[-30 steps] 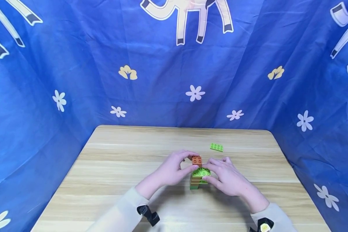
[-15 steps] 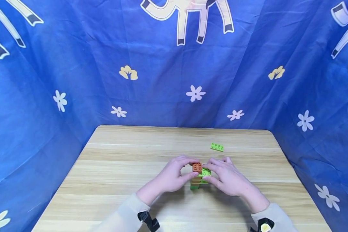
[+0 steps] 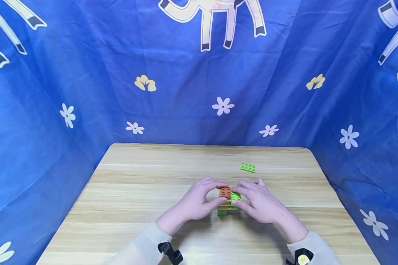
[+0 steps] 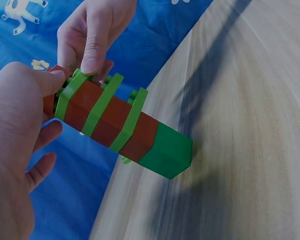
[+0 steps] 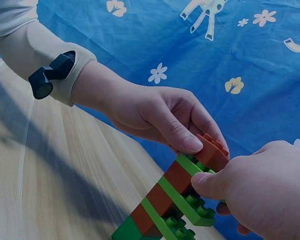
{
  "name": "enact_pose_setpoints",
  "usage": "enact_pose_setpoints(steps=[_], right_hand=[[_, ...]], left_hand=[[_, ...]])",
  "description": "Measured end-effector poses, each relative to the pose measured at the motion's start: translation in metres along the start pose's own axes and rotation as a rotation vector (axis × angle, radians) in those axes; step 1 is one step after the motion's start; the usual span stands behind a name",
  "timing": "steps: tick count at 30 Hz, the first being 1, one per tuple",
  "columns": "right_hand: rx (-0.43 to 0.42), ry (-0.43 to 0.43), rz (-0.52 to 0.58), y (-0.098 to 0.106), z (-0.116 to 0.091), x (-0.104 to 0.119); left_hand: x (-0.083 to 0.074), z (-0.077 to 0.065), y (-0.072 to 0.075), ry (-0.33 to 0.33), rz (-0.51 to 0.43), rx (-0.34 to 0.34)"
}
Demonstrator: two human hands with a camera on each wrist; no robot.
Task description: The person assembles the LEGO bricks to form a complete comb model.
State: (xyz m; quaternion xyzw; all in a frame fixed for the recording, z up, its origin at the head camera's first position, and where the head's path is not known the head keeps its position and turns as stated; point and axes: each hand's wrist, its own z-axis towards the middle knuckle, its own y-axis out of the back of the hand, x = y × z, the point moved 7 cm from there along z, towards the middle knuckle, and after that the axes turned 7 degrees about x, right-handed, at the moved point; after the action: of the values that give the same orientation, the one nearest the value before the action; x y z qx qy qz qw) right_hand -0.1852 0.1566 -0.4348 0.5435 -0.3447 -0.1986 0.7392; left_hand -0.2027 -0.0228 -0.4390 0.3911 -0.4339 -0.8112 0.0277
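In the head view a toy-brick tower (image 3: 222, 212) stands near the middle of the table. The left wrist view shows its dark green brick (image 4: 166, 150) at the base, then reddish-brown bricks alternating with light green plates (image 4: 104, 105). My left hand (image 3: 197, 198) pinches a reddish-brown brick (image 3: 225, 193) between thumb and fingers at the tower's top. Green studs show in a narrow gap beneath that brick; whether it is fully seated I cannot tell. My right hand (image 3: 260, 202) pinches the projecting end of the topmost light green plate (image 3: 236, 196).
A loose light green plate (image 3: 248, 168) lies beyond the right hand on the wooden table (image 3: 146, 173). Blue patterned cloth (image 3: 185, 110) surrounds the table's back and sides. Each sleeve carries a black wrist device (image 3: 170, 253).
My left hand has lowered the reddish-brown brick onto or very near the top light green plate, mostly during the first half second. The right hand keeps its place on the plate.
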Motion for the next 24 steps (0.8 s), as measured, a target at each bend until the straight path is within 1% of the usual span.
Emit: enact_pose_setpoints(steps=[4,7,11,18,21,24], right_hand=[[0.0,0.004,0.004,0.0004,0.0,0.0005],[0.007,-0.001,0.01,0.0004,0.0,0.0008],[0.006,-0.002,0.007,0.0002,0.0001,0.001],[-0.003,0.001,0.001,-0.0001,-0.0001,0.0008],[0.0,0.0,0.007,0.0001,-0.0003,0.0006],[0.004,-0.002,0.012,0.0001,-0.0001,-0.0001]], left_hand=[[-0.0022,-0.0006,0.0003,-0.033,0.028,-0.009],[-0.004,-0.0011,0.0004,-0.063,0.065,-0.019],[-0.0056,-0.0012,0.0017,-0.086,0.116,-0.037],[-0.0068,0.0,0.0034,-0.095,0.174,-0.045],[-0.0067,0.0005,0.0034,-0.09,0.169,-0.043],[-0.0051,0.0012,0.0033,-0.068,0.14,-0.047]])
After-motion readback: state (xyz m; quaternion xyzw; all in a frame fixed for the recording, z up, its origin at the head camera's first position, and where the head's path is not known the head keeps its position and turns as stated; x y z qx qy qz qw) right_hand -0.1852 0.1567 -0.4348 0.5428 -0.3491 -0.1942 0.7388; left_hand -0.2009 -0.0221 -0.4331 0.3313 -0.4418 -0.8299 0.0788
